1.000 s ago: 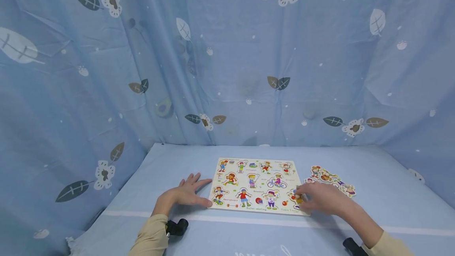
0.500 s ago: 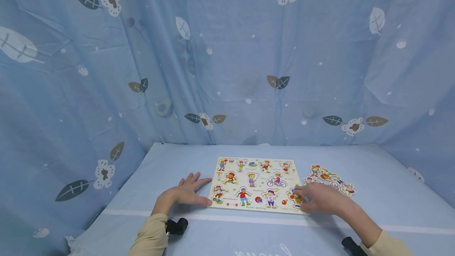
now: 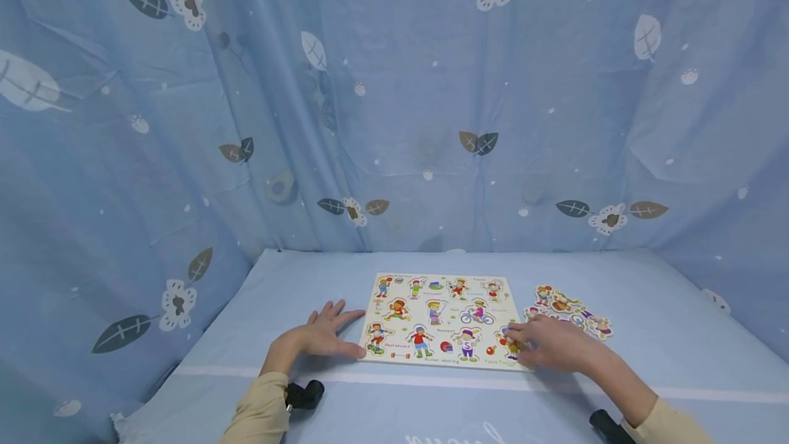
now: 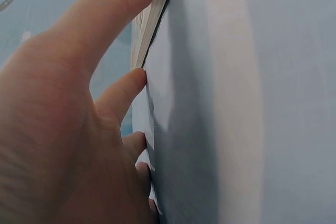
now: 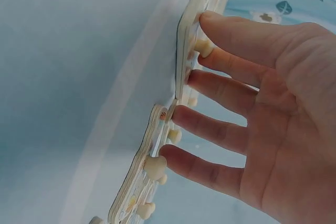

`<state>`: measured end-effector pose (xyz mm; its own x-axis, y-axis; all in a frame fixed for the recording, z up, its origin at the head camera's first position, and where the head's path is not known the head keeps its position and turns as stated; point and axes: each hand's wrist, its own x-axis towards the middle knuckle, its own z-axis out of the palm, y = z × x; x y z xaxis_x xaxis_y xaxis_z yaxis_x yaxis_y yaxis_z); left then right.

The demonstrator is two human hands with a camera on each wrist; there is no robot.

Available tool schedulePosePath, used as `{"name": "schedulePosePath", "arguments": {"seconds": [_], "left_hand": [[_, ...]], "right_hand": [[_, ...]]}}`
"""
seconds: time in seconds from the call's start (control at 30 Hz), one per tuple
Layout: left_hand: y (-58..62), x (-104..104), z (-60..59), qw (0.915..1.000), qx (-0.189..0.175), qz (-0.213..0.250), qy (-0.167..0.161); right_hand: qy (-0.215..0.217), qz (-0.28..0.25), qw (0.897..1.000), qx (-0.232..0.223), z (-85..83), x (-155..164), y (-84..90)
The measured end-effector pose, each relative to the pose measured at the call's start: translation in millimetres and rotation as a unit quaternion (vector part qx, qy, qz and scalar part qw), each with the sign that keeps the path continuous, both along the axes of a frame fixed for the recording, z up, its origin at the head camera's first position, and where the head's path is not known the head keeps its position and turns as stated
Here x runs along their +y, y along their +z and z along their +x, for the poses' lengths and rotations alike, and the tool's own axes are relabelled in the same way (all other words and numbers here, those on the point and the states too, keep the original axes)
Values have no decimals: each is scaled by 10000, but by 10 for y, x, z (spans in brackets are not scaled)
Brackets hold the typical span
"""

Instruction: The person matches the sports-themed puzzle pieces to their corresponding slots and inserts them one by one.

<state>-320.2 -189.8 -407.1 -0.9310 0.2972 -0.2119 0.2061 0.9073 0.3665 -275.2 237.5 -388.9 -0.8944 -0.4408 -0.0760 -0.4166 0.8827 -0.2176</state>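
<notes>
A wooden puzzle board, printed with sports figures, lies flat on the bed-like blue surface. My left hand spreads its fingers along the board's left side. In the left wrist view the thumb and index fingertip meet the board's edge. At the near right corner, my right hand touches the table-tennis puzzle piece, partly covering it. The right wrist view shows its thumb and fairly straight fingers around a round wooden knob, with a gap beside it. Lower fingertips reach over loose pieces.
Several loose figure-shaped puzzle pieces lie overlapping just right of the board, some behind the right hand. Their knobs stick up in the right wrist view. A patterned blue curtain hangs behind the cloth-covered surface.
The head view has shifted slightly. The right fingers have eased down a little at the table-tennis piece, which sits flatter at the corner. My left hand stays at the board's left edge.
</notes>
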Motion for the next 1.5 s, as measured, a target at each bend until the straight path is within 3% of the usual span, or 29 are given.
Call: {"name": "schedulePosePath", "arguments": {"seconds": [0.23, 0.4, 0.63, 0.8, 1.03, 1.33, 1.5], "left_hand": [[-30, -10, 28, 10000, 8, 39, 5], [-52, -30, 32, 10000, 46, 30, 32], [-55, -45, 26, 10000, -16, 54, 40], [-59, -56, 23, 10000, 3, 23, 38], [-68, -66, 22, 10000, -7, 32, 1], [-27, -45, -5, 10000, -11, 31, -37], [-22, -31, -15, 10000, 22, 16, -34]], "right_hand": [[249, -218, 9994, -140, -36, 38, -6], [503, -463, 9977, 35, -54, 92, 15], [-87, -334, 9950, 937, -119, 192, 61], [-336, -366, 9914, 1213, -152, 276, 40], [-615, -441, 9946, 703, -234, 385, -52], [-375, -508, 9980, -45, -284, 439, -71], [-336, -326, 9988, -165, -278, 433, -63]]}}
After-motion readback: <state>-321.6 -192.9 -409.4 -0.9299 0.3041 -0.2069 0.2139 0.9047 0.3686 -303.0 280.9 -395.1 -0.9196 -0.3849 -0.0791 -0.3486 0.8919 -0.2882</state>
